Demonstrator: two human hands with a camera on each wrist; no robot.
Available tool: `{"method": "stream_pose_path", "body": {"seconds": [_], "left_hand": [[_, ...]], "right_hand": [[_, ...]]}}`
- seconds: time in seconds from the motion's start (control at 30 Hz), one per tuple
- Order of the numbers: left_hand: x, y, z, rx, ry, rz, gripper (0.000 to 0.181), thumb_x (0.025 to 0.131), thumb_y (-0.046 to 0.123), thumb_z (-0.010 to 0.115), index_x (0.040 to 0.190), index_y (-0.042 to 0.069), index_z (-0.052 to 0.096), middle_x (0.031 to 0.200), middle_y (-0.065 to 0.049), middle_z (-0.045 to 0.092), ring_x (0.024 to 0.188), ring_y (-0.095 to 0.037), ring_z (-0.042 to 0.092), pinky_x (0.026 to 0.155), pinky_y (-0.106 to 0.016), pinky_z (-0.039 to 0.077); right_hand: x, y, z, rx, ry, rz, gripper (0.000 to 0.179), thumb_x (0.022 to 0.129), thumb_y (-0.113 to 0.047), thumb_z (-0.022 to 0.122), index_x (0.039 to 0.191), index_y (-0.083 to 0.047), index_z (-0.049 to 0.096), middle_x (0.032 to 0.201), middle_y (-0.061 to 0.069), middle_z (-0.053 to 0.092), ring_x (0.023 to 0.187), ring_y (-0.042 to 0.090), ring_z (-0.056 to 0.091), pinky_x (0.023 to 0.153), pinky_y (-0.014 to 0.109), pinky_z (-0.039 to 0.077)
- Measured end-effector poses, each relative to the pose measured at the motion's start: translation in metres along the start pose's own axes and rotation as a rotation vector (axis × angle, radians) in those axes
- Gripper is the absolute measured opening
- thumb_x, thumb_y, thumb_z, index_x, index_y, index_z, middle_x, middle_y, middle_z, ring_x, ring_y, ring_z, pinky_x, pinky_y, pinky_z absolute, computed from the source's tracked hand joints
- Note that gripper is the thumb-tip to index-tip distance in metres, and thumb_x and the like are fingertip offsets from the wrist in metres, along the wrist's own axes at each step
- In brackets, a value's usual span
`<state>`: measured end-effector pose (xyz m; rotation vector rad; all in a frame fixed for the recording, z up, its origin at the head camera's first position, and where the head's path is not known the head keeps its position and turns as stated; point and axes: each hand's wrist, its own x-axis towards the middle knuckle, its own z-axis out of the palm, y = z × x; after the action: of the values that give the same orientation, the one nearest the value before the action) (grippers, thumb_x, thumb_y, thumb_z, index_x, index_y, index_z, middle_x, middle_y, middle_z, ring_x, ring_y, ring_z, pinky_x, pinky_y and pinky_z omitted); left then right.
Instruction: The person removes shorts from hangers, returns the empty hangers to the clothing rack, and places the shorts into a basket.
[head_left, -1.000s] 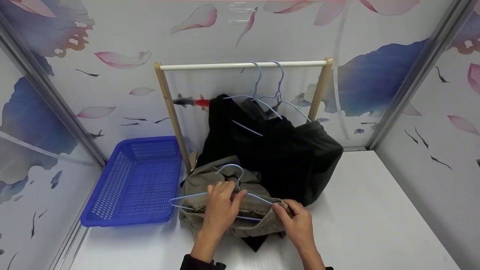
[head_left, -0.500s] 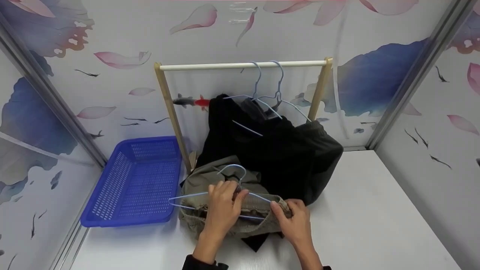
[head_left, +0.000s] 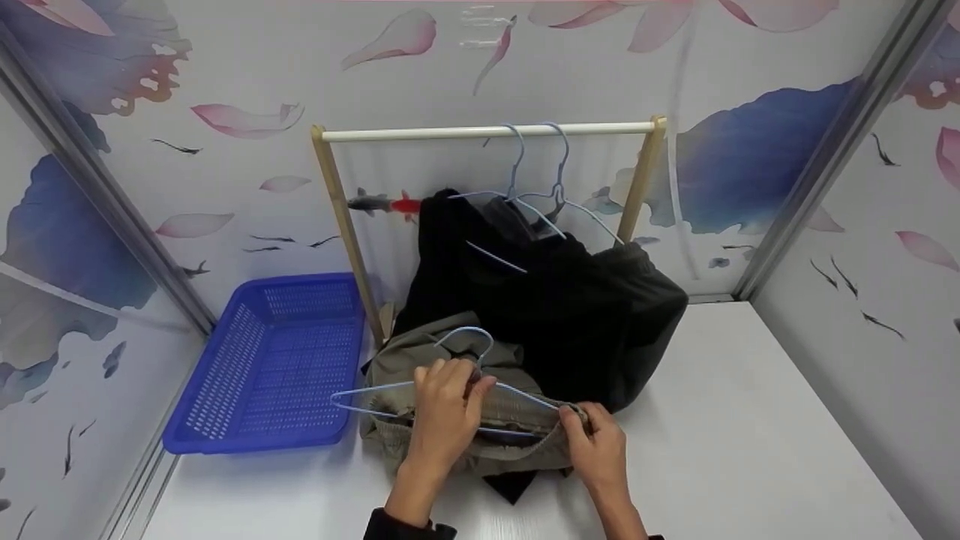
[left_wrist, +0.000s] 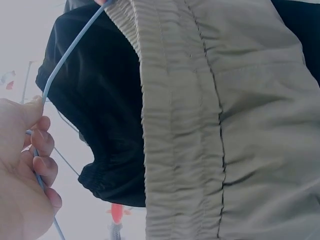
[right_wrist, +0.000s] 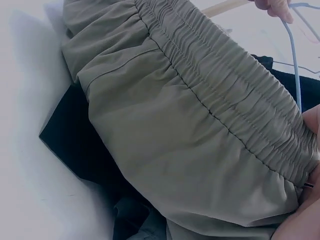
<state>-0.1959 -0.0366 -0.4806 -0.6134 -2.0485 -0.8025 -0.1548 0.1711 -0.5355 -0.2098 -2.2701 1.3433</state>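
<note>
Fingers of the left hand [head_left: 444, 409], lower middle of the head view, curl round a pale-blue wire hanger [head_left: 525, 395] just below its hook; those of the right hand [head_left: 598, 446], farther right, pinch the gathered waistband [right_wrist: 225, 85] of an olive-grey garment [right_wrist: 170, 135] at the hanger's right end. How deep that end sits is hard to tell, since fingers and cloth cover it. The step in hand seems to be seating the hanger inside the waistband. Done well, the left grip would steady the neck while the right hand stretches the elastic fully over the end; the left end, poking bare past the cloth, probably needs the same, without a tug that frees the right.

The garment, likely trousers or shorts, lies slumped at lower centre, its waist gaping around the hanger's lower bar, a dark seam line under the ruched elastic. Beyond, a blue basket [head_left: 180, 442] sits at left, and dark clothes [head_left: 570, 322] hang from a rack [head_left: 420, 134] at upper centre.
</note>
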Motion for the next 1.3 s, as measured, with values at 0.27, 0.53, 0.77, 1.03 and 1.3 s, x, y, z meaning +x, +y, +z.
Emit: {"method": "stream_pose_path", "body": {"seconds": [0.27,0.53,0.77,1.03,1.3], "left_hand": [[0.002,-0.003,-0.004,0.013,0.020,0.010,0.042,0.102,0.041,0.059,0.075,0.010,0.049,0.066,0.001,0.045,0.061,-0.013,0.034,0.069,-0.034,0.027],[0.002,-0.004,-0.006,0.030,0.026,0.007,0.048,0.104,0.047,0.050,0.073,0.011,0.047,0.064,0.002,0.043,0.060,-0.013,0.032,0.068,-0.033,0.026],[0.001,-0.007,-0.009,0.003,0.030,0.002,0.044,0.104,0.043,0.054,0.074,0.011,0.051,0.065,0.001,0.046,0.060,-0.013,0.034,0.068,-0.034,0.027],[0.001,-0.010,-0.012,-0.015,0.022,-0.025,0.042,0.104,0.038,0.058,0.074,0.011,0.049,0.065,0.001,0.043,0.061,-0.013,0.034,0.070,-0.034,0.025],[0.001,-0.011,-0.014,-0.026,0.021,-0.035,0.038,0.098,0.028,0.069,0.073,0.011,0.047,0.064,0.000,0.042,0.061,-0.013,0.033,0.069,-0.034,0.026]], "right_hand": [[0.000,0.002,0.000,0.057,0.007,-0.005,0.014,0.099,-0.011,0.065,0.088,-0.009,0.073,0.080,-0.003,0.065,0.072,0.008,0.055,0.068,0.027,0.046],[0.000,0.002,-0.001,0.121,-0.033,0.062,0.018,0.103,-0.013,0.061,0.088,-0.007,0.068,0.069,-0.007,0.048,0.061,0.007,0.047,0.059,0.024,0.039],[0.001,0.001,-0.002,0.196,-0.056,0.121,0.020,0.104,-0.013,0.060,0.087,-0.005,0.066,0.067,-0.006,0.047,0.059,0.008,0.046,0.057,0.024,0.039],[0.003,0.001,-0.006,0.308,-0.114,0.220,0.024,0.107,-0.016,0.057,0.091,-0.001,0.066,0.070,-0.006,0.048,0.064,0.009,0.047,0.060,0.023,0.040],[0.003,0.005,-0.007,0.342,-0.127,0.266,0.025,0.109,-0.020,0.053,0.097,-0.001,0.066,0.078,-0.003,0.053,0.074,0.010,0.051,0.069,0.024,0.042]]}}
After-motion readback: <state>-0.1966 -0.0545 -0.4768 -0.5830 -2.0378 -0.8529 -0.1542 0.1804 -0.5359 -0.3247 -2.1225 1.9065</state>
